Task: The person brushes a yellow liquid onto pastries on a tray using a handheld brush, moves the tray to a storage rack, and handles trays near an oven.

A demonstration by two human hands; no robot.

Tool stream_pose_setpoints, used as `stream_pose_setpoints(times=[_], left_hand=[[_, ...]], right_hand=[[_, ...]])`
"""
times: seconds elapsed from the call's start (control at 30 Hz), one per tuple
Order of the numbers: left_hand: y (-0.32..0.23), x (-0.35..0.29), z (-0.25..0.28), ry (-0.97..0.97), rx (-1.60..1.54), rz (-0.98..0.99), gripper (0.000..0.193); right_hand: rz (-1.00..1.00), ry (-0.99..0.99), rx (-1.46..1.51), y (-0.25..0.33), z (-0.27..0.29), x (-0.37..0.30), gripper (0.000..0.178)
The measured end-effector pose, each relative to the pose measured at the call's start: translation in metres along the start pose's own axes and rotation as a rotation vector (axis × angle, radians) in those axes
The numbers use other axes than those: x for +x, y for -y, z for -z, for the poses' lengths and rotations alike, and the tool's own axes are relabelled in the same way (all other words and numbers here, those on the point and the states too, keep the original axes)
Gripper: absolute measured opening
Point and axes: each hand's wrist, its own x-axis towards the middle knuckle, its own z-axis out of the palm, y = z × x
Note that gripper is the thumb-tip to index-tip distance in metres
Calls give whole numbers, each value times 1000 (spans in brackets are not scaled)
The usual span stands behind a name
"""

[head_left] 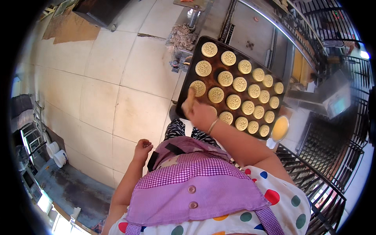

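A dark baking tray (214,74) holds rows of pale round mooncakes (225,78) with patterned tops and fluted edges. Over the tray's near left corner is my right hand (200,116), slightly blurred, its fingers closed round a tan pastry brush (190,101). The brush tip meets the lower edge of a mooncake (197,88) in the leftmost column. My hand and wrist partly cover another mooncake beneath them. Away from the tray, at the left of my apron, my left hand (143,149) hangs with its fingers curled and nothing visible in them.
A bowl of yellow liquid (280,128) stands beside the tray's right corner. Behind the tray lies a metal machine surface (254,35). Black metal bars (313,168) run along the right. White buckets (56,153) stand on the left over a tiled floor (133,102).
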Motion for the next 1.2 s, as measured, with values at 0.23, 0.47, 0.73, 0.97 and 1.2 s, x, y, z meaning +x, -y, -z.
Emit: stream_pose_setpoints(times=[0.23, 0.47, 0.73, 0.97, 1.2], left_hand=[[29, 1, 20, -61, -95, 35, 30], [11, -1, 7, -40, -91, 72, 29], [9, 8, -5, -24, -33, 74, 31], [-17, 12, -33, 24, 53, 28, 33], [-25, 4, -73, 79, 171, 69, 35]], right_hand=[[-60, -330, -413, -42, 87, 130, 26], [20, -401, -485, -57, 93, 141, 27], [96, -334, -93, -107, 15, 15, 31], [-288, -642, -251, -183, 150, 59, 22], [8, -262, 204, -155, 42, -94, 30]])
